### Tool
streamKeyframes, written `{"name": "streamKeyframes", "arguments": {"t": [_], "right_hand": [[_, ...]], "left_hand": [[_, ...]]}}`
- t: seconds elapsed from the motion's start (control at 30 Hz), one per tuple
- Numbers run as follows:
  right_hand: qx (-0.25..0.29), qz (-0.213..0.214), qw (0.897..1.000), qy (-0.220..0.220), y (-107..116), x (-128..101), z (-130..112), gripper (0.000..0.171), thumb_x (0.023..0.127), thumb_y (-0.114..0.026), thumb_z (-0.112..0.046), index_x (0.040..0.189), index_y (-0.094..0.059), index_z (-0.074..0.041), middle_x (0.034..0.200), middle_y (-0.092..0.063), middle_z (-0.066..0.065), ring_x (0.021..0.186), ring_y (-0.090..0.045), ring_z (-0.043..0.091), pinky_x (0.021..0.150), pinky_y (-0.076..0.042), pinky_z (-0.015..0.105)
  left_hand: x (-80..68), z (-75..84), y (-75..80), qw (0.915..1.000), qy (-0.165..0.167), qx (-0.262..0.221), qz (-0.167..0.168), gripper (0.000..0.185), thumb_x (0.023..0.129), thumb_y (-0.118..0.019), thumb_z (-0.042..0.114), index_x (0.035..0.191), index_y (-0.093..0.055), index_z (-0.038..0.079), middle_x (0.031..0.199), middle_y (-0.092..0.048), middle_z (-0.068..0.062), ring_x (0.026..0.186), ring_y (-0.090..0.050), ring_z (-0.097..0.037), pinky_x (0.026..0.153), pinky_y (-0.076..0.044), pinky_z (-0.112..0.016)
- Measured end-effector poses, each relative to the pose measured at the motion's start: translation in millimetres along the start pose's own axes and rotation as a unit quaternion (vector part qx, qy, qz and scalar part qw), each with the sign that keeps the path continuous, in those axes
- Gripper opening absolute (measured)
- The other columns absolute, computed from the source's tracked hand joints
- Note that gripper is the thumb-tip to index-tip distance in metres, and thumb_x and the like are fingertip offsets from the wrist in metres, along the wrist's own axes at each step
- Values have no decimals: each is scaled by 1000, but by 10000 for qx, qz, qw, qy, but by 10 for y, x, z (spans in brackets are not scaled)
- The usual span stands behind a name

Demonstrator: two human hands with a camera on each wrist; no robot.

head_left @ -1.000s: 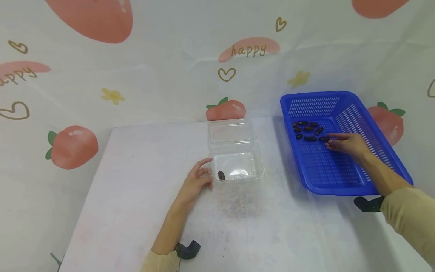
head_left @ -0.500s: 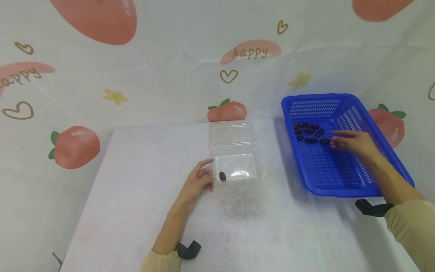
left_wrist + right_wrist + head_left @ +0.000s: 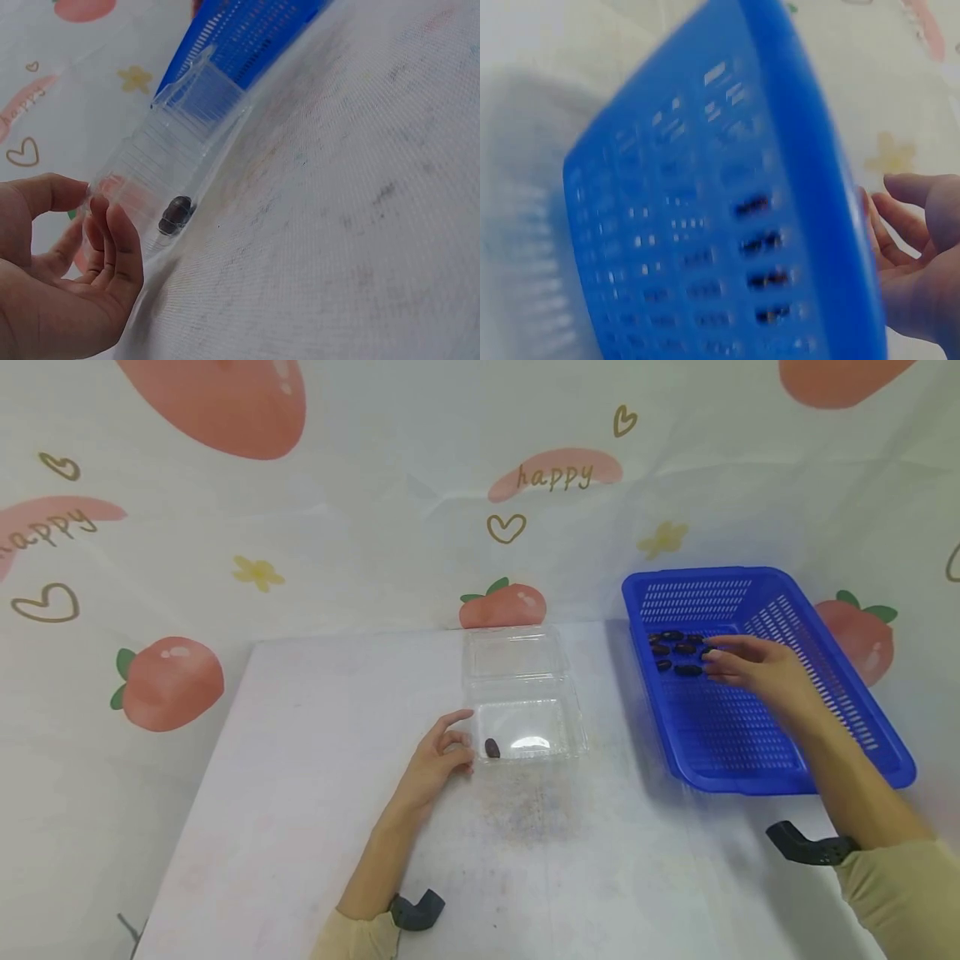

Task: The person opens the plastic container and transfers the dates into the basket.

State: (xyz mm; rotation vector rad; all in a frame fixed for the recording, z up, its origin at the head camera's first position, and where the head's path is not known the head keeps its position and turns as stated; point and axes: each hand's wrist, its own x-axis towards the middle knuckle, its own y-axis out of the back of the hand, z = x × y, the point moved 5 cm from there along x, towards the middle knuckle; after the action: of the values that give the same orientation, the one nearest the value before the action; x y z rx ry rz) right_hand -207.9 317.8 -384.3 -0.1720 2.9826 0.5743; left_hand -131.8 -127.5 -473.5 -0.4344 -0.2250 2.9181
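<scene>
My left hand [image 3: 435,764] lies at the left edge of a clear hinged plastic box [image 3: 528,718], fingers loosely bent, fingertips right at its rim. The box's lid [image 3: 513,653] is folded back. One dark brown, oval fruit like a date [image 3: 177,215] lies in the box's near left corner. My right hand [image 3: 765,672] reaches into a blue plastic basket [image 3: 738,760], its fingertips over more such dates [image 3: 684,648]. The right fingers cover one or two of these; I cannot tell whether they pinch one. In the right wrist view, the basket's wall hides part of that hand.
The white table [image 3: 315,760] carries the box in the middle and the basket at the right. Behind them hangs a white cloth [image 3: 360,527] printed with fruit and hearts. The basket's raised rim [image 3: 810,165] stands between its contents and the box.
My right hand drew slightly back right from a date, then moved left over the dates, covering the one at its fingertips. The left hand, box and basket stay in place.
</scene>
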Motion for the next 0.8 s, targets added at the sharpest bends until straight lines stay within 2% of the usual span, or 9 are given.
{"name": "streamKeyframes", "arguments": {"t": [0.13,0.2,0.57,0.8], "right_hand": [[-87,-28,10000,2,-124,-50,-113,47,101,-56,-31,137,-53,-1,105,-66,-19,94,-66,-1,78,-54,14],[-107,-35,9999,24,-190,-66,-173,52,101,-56,-32,139,-50,2,106,-66,-19,95,-66,-1,79,-54,15],[335,-335,9981,398,-622,-125,-435,42,99,-61,-25,134,-58,-2,111,-68,0,97,-68,9,82,-56,20],[313,-599,9969,414,-953,-128,-508,40,98,-64,-27,131,-61,-5,105,-68,1,93,-69,13,83,-55,20]], "left_hand": [[-7,3,-10,10000,-26,42,-6,61,90,-60,-6,145,-48,17,97,-47,-5,74,-55,-16,70,-53,-26],[-7,4,-12,10000,-40,60,-8,61,89,-60,-6,144,-48,18,97,-47,-5,75,-55,-17,70,-53,-26],[-12,4,-16,9999,-71,115,19,61,89,-61,-4,145,-47,17,98,-47,-5,75,-56,-17,71,-53,-26],[-15,10,-22,9998,-62,167,-32,62,89,-61,-3,146,-45,16,99,-47,-5,76,-56,-17,72,-53,-26]]}}
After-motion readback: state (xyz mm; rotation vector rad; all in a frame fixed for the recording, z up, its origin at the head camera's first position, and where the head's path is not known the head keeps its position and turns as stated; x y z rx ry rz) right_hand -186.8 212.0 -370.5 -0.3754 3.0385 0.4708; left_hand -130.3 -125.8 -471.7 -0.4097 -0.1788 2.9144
